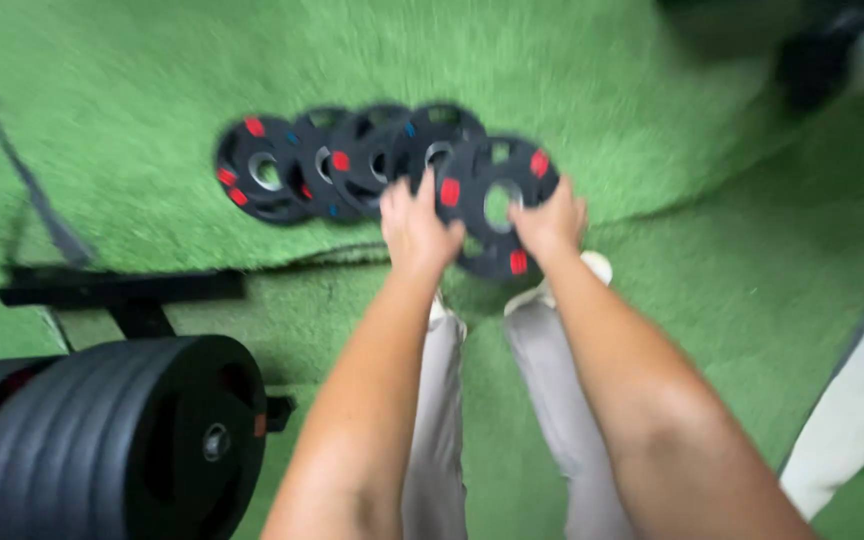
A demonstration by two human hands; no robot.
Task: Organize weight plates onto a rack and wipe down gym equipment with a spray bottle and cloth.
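Held thing: round black weight plate with red patches and cut-out grip holes, up off the floor, gripped at both sides, its face turned toward the camera.
Left hand: on the plate's left edge; fingers curled round the rim and closed on it. Picture is blurred, so single fingers are hard to tell apart.
Right hand: on the plate's right lower edge; fingers closed round the rim, thumb side toward the centre hole.
Forearms: both bare, reaching forward and down from the bottom of the view, left and right of the person's legs.
Row beyond the fingers: four more black round plates with red and blue marks, overlapping one another like fallen tiles, lying on the floor to the left of and behind the held plate. The nearest of them sits just beside the left hand's fingers; touching or not cannot be told.
Floor: green artificial turf, with a fold or seam running just below the row.
Below the hands: light grey trousers and a pale shoe tip just beside the right wrist.
Well off to the left, near the camera: a stack of large black rubber plates on a bar, lying sideways, with a black metal frame behind it.
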